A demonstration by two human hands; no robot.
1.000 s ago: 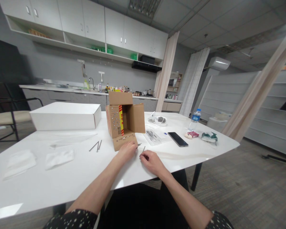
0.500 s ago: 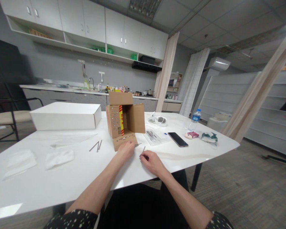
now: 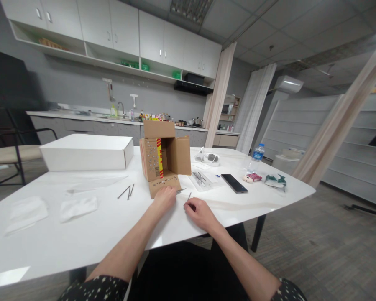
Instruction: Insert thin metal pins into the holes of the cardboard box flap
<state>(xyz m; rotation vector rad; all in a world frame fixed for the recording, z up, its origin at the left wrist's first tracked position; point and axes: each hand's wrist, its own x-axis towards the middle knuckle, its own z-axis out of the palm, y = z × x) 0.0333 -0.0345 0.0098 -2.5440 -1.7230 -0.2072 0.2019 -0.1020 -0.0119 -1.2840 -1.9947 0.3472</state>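
My left hand (image 3: 164, 199) is closed beside the lowered front flap (image 3: 163, 183) of an upright cardboard box (image 3: 149, 161). From its fingertips a thin, dark metal nail (image 3: 181, 190) sticks out to the right. My right hand (image 3: 199, 212) rests on the table a little farther right, its fingers curled and pinching another slim nail (image 3: 189, 195) that points up and away. Small shiny bits dot the flap and the box's left side. Several long nails (image 3: 128, 192) lie on the white table (image 3: 112, 234), left of my left hand.
A white box (image 3: 84, 154) stands at the back left, with white cloths (image 3: 78, 209) in front. To the right are a clear bag with metal pieces (image 3: 202, 179), a phone (image 3: 234, 183), a water bottle (image 3: 257, 156), a red packet (image 3: 252, 177) and a green-white wrapper (image 3: 275, 181).
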